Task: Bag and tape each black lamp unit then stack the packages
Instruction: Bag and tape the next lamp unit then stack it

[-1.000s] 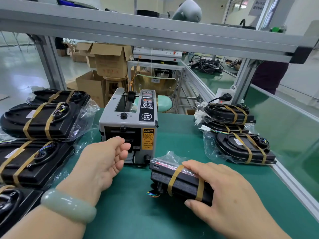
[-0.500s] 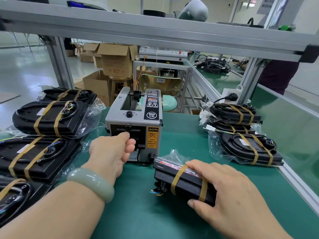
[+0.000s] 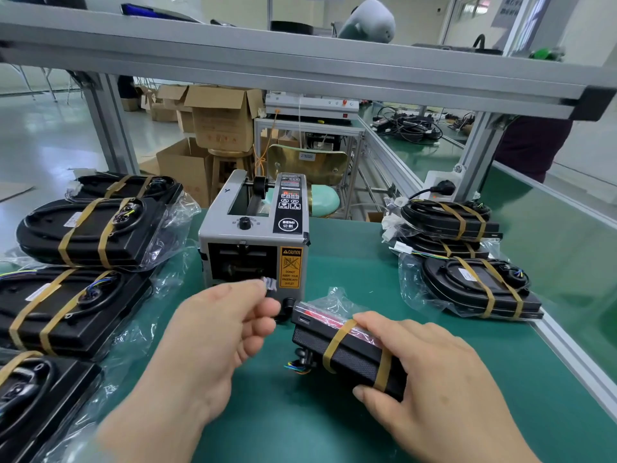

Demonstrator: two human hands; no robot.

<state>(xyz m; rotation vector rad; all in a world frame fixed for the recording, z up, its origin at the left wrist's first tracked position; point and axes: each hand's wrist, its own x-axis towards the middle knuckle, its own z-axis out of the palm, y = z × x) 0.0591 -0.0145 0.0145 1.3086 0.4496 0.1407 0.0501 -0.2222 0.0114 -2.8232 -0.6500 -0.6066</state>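
Observation:
A bagged black lamp unit (image 3: 347, 352) with two brown bands lies on the green mat in front of me. My right hand (image 3: 430, 372) grips its right end, fingers curled over the top and thumb under the near edge. My left hand (image 3: 217, 335) pinches a short piece of clear tape (image 3: 269, 284) just in front of the outlet of the grey tape dispenser (image 3: 253, 235). The bag's red-striped mouth (image 3: 330, 314) sticks out at the unit's far end. Coloured wires (image 3: 297, 367) hang from its left end.
Banded lamp units (image 3: 86, 228) in loose bags fill the left side of the mat. A stack of taped packages (image 3: 467, 248) sits at the right. An aluminium frame rail (image 3: 300, 61) crosses overhead. Cardboard boxes (image 3: 220, 118) and a chair stand beyond the bench.
My left hand has drawn back from the dispenser outlet toward the lamp unit, now pinching a piece of tape. My right hand keeps its hold on the unit.

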